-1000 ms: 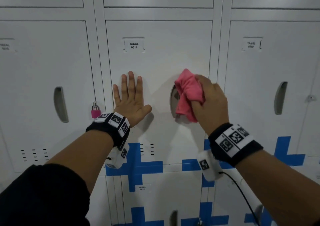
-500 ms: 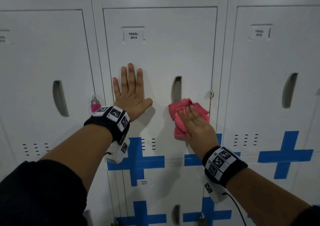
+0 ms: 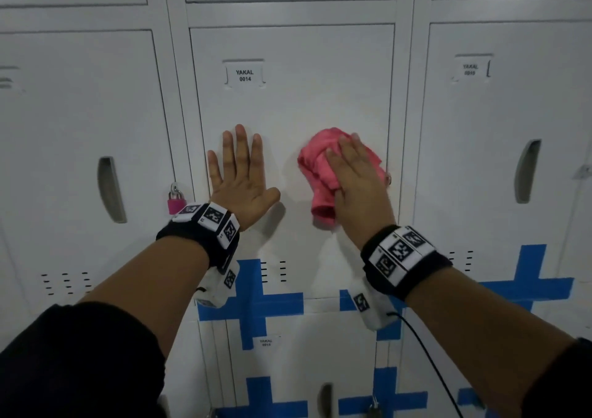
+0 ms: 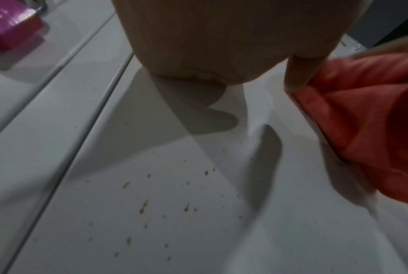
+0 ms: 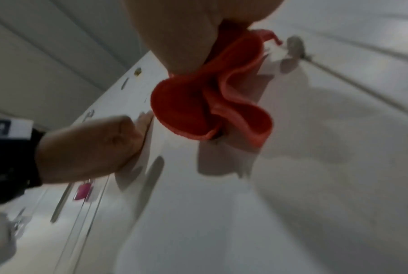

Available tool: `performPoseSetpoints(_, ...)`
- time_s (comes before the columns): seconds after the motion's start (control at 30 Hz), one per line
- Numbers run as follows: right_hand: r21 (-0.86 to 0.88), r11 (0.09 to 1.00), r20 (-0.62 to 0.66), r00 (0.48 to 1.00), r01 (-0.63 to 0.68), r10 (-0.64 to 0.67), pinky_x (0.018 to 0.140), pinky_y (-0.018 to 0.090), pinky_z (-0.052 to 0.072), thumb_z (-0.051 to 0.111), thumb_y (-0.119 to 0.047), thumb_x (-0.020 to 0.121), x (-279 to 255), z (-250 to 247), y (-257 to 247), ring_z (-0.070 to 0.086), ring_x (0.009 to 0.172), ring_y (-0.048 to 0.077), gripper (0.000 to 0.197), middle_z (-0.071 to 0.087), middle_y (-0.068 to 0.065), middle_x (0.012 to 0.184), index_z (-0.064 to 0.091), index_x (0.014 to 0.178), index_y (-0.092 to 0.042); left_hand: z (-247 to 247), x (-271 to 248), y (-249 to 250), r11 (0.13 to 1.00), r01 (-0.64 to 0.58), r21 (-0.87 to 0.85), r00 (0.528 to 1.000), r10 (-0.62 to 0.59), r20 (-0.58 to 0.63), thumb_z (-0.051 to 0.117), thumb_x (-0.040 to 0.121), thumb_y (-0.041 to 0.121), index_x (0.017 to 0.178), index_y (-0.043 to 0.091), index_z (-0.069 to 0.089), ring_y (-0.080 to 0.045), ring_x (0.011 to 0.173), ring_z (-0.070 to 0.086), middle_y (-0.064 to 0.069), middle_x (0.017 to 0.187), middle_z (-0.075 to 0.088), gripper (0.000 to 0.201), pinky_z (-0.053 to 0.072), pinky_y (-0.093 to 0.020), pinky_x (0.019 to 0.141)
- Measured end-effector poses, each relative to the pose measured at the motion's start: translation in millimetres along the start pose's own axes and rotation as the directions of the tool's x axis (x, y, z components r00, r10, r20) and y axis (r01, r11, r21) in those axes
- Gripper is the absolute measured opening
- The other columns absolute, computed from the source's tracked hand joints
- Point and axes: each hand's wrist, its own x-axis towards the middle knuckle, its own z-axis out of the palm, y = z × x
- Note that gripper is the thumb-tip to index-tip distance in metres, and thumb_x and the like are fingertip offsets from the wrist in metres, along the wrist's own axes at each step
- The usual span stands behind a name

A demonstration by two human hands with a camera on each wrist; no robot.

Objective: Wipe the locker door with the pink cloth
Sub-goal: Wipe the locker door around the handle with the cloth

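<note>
At the far left, a pink padlock hung on the neighbouring locker, just beside the frame. Next to it, the left hand lay flat against the locker door, fingers straight and slightly spread, thumb out to the side, holding nothing. Below that palm, the left wrist view showed small brown specks scattered on the white paint. A label reading YAKAL 0014 sat above the hand. Further right, the pink cloth was bunched against the door's right half, its lower folds hanging loose. The right hand pressed on the cloth with fingers extended and flat, not curled around it.
</note>
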Motion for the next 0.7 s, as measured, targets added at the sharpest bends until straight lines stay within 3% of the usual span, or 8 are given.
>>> performPoseSetpoints(0.03, -0.002, 0.999, 0.092, 0.995, -0.035, 0.035, 0.116, 0.031, -0.002, 0.052, -0.012, 0.088, 1, 10, -4, 0.002, 0.147, 0.022, 0.067, 0.014, 0.009, 0.159, 0.025, 0.149, -0.009, 1, 0, 0, 1.0, -0.004, -0.002, 1.0, 0.004, -0.002, 0.022, 0.07, 0.058, 0.144, 0.016, -0.026, -0.027, 0.134, -0.039, -0.007, 0.146, -0.041, 0.098, -0.021, -0.056, 0.109)
performPoseSetpoints(0.1, -0.01, 0.999, 0.106, 0.994, -0.03, 0.031, 0.115, 0.032, -0.008, 0.051, 0.0, 0.091, -8, 32, -5, -0.007, 0.145, 0.02, 0.071, 0.003, 0.009, 0.16, 0.015, 0.151, -0.009, 1, 0, 0, 1.0, 0.0, -0.007, 1.0, 0.0, -0.005, 0.021, 0.07, 0.058, 0.145, 0.016, -0.025, -0.027, 0.135, -0.038, -0.007, 0.146, -0.04, 0.098, -0.021, -0.056, 0.11)
performPoseSetpoints(0.23, -0.1, 0.967, 0.095, 0.97, 0.234, -0.225, 0.117, 0.039, -0.002, 0.062, -0.005, 0.09, -39, 55, 9, 0.005, 0.145, 0.028, 0.063, 0.021, 0.015, 0.156, 0.037, 0.146, -0.013, 1, -1, 0, 1.0, -0.009, -0.004, 1.0, 0.009, -0.008, 0.016, 0.074, 0.066, 0.146, 0.014, -0.022, -0.029, 0.137, -0.034, -0.011, 0.149, -0.036, 0.096, -0.017, -0.059, 0.11)
performPoseSetpoints(0.3, -0.141, 0.912, 0.175, 0.916, 0.385, -0.36, 0.119, 0.049, 0.009, 0.065, -0.004, 0.088, -50, 62, 16, 0.009, 0.147, 0.032, 0.06, 0.024, 0.01, 0.156, 0.044, 0.143, -0.017, -1, -1, 0, 1.0, -0.02, -0.004, 1.0, 0.02, 0.001, 0.003, 0.075, 0.078, 0.146, 0.012, -0.021, -0.031, 0.138, -0.034, -0.011, 0.148, -0.038, 0.1, -0.02, -0.058, 0.109)
performPoseSetpoints(0.37, -0.103, 0.876, 0.289, 0.857, 0.472, -0.427, 0.117, 0.052, 0.019, 0.064, -0.001, 0.086, -58, 65, 21, 0.014, 0.147, 0.03, 0.061, 0.029, 0.005, 0.155, 0.046, 0.141, -0.018, -1, -1, 1, 1.0, -0.024, -0.006, 1.0, 0.024, 0.005, 0.013, 0.076, 0.07, 0.145, 0.013, -0.024, -0.03, 0.136, -0.036, -0.013, 0.149, -0.037, 0.097, -0.018, -0.06, 0.109)
performPoseSetpoints(0.5, -0.031, 0.836, 0.456, 0.752, 0.548, -0.476, 0.116, 0.045, 0.025, 0.069, -0.004, 0.084, -77, 67, 25, 0.026, 0.144, 0.024, 0.053, 0.047, 0.001, 0.146, 0.055, 0.133, -0.019, -2, -1, 1, 1.0, -0.008, -0.024, 1.0, 0.008, 0.005, 0.023, 0.071, 0.055, 0.143, 0.017, -0.028, -0.028, 0.135, -0.039, -0.007, 0.146, -0.042, 0.097, -0.018, -0.059, 0.11)
performPoseSetpoints(0.6, 0.078, 0.808, 0.484, 0.686, 0.584, -0.543, 0.113, 0.041, 0.034, 0.075, -0.002, 0.078, -90, 59, 30, 0.043, 0.135, 0.021, 0.043, 0.06, 0.002, 0.133, 0.066, 0.119, -0.014, -1, -2, 0, 1.0, -0.012, -0.026, 1.0, 0.012, 0.01, 0.023, 0.072, 0.056, 0.142, 0.018, -0.029, -0.028, 0.136, -0.038, -0.005, 0.145, -0.042, 0.095, -0.019, -0.058, 0.11)
performPoseSetpoints(0.7, 0.053, 0.758, 0.458, 0.658, 0.65, -0.597, 0.109, 0.037, 0.036, 0.07, -0.004, 0.075, -91, 42, 44, 0.057, 0.122, 0.021, 0.03, 0.069, 0.003, 0.118, 0.074, 0.104, -0.011, -2, -2, 0, 1.0, -0.004, -0.029, 1.0, 0.004, 0.012, 0.022, 0.072, 0.055, 0.142, 0.019, -0.03, -0.028, 0.135, -0.039, -0.005, 0.145, -0.043, 0.095, -0.02, -0.056, 0.11)
